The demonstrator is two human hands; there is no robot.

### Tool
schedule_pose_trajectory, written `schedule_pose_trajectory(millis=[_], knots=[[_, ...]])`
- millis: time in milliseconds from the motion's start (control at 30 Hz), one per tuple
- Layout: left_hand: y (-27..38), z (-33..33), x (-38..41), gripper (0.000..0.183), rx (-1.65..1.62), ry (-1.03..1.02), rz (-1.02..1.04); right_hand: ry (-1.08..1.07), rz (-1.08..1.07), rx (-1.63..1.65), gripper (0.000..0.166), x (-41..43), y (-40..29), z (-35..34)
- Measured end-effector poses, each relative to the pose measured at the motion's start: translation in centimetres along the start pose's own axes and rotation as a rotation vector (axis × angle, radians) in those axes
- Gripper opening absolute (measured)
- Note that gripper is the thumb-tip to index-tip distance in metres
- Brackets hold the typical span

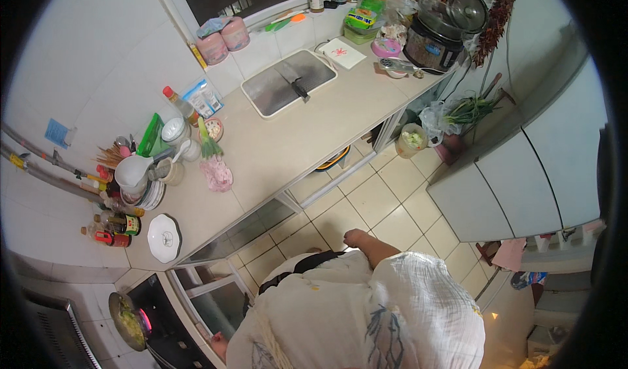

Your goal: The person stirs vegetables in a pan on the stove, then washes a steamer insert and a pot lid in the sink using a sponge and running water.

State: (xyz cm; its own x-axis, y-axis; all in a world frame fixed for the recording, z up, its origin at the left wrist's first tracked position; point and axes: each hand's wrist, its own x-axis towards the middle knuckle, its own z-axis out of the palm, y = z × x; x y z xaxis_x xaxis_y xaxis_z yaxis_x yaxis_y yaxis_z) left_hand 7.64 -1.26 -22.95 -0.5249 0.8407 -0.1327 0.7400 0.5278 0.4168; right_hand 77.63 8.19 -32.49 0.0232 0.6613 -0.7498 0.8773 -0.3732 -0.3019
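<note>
My left hand [219,345] is at the front edge of the black gas stove [169,315], partly hidden by my white top; whether it touches a knob I cannot tell. On the stove a wok [128,322] holds cooked greenish food, with a pink-red glow at its side. My right hand [357,238] hangs over the tiled floor in front of my body, fingers curled, with nothing visible in it. A white scalloped plate [164,238] lies on the counter near the stove.
A cleaver [296,86] lies on a cutting board [262,92] on the counter [294,138]. Sauce bottles [115,222], stacked bowls, a scallion [210,146] and a pink cloth [216,174] line the left. A rice cooker [431,45] stands far right; a bin [411,141] sits below.
</note>
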Motion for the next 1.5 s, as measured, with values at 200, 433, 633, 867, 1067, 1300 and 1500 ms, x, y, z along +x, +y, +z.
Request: schedule_pose_trajectory(millis=[200, 433, 633, 867, 1067, 1300, 1500], knots=[[-1.4, 1.3, -2.4, 0.026, 0.491, -0.229, 0.028, -0.09, -0.092, -0.023, 0.042, -3.9, -1.5, -2.8], [-2.6, 2.4, -3.6, 0.03, 0.636, -0.438, 0.275, 0.022, 0.011, -0.066, 0.038, -3.3, 2.6, -3.2], [-2.9, 2.7, -4.5, 0.027, 0.677, -0.532, 0.296, 0.043, -0.114, -0.226, 0.035, 0.5, 4.6, -1.1], [-3.2, 2.6, -6.2, 0.024, 0.621, -0.585, 0.101, 0.114, -0.181, 0.089, 0.037, -1.3, -0.3, -3.8], [-5.0, 3.1, -5.6, 0.026, 0.785, -0.631, 0.317, 0.14, -0.749, 1.147, 0.047, -15.4, -16.9, -20.7], [-6.4, 3.0, -10.0, 0.027, 0.301, -0.419, -0.068, -0.32, -2.243, 1.161, 0.053, -38.1, -26.7, -32.8], [-5.3, 2.9, -9.6, 0.031, 0.189, -0.221, -0.148, -0.685, -2.349, 1.088, 0.04, -40.2, -28.4, -32.8]])
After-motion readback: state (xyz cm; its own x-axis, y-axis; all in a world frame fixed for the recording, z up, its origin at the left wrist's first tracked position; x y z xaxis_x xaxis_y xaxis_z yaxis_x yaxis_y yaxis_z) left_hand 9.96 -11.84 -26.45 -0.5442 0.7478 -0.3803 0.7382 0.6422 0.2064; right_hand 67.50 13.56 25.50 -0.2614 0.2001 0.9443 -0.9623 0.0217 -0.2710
